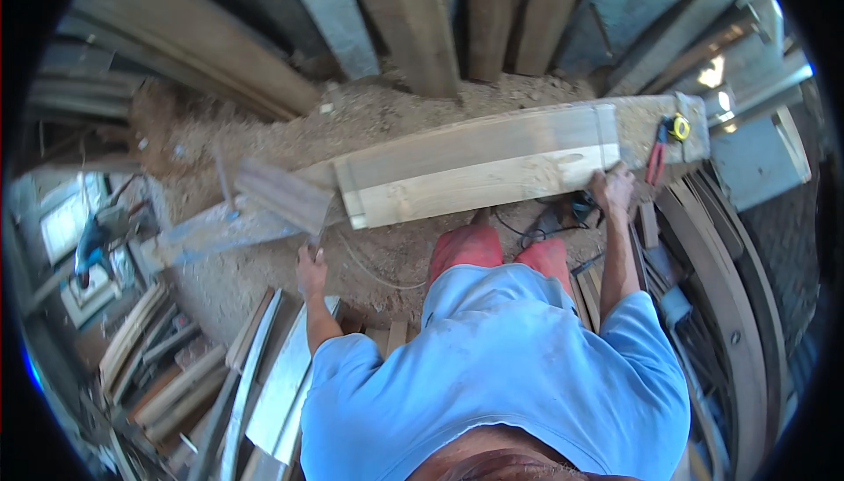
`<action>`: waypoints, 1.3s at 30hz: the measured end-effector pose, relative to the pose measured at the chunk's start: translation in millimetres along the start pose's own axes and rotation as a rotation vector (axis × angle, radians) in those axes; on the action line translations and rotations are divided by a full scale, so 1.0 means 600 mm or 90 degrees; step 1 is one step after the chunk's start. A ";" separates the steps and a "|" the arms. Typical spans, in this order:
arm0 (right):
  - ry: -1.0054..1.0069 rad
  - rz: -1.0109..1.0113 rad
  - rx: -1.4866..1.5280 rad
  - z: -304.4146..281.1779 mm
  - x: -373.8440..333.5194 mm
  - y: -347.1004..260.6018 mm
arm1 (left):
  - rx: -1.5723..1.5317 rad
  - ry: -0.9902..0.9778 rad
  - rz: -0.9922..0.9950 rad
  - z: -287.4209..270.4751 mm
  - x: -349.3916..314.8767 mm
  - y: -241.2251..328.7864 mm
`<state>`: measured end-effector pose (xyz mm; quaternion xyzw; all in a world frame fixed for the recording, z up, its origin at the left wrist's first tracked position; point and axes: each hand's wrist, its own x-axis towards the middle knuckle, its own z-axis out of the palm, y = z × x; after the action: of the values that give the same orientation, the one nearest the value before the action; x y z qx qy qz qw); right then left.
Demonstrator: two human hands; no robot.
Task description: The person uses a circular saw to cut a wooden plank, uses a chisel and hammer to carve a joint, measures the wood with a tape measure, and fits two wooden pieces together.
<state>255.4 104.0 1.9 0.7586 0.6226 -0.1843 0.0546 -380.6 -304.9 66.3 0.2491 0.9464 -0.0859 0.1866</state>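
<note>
Wide pale plank (479, 164) lies flat across the workbench (651, 120), long axis left to right, near edge facing the person. Right hand (613, 189) sits on that near edge toward the plank's right end, fingers curled over it in a loose grip, not a full fist. Left hand (310, 272) hangs low at the left, closed around a thin handle whose flat grey head (281, 195), hatchet-like, points up toward the plank's left end; can't tell the exact tool. Risks: the plank's left end overhangs the support, so a blow or push there could tip or skid it, since only one hand steadies it. Right fingers on the working edge could get pinched. Red-handled pliers (656, 163) and yellow tape measure (679, 127) near the bench's right end could get knocked off. Cable (527, 233) underfoot is a snag hazard.
</note>
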 end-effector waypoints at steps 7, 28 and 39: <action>-0.046 0.102 0.100 -0.055 -0.016 -0.029 | -0.145 -0.136 -0.104 0.044 0.042 0.053; -0.202 0.473 0.359 0.305 -0.358 0.518 | 0.162 0.148 1.024 0.185 -0.242 0.986; -0.367 0.537 0.314 0.761 -0.421 0.787 | 0.230 0.107 1.035 0.189 -0.259 1.035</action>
<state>574.6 -375.7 -402.4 0.8510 0.1637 -0.4862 0.1126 92.9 132.6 -19.1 0.8857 0.4545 -0.0561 0.0762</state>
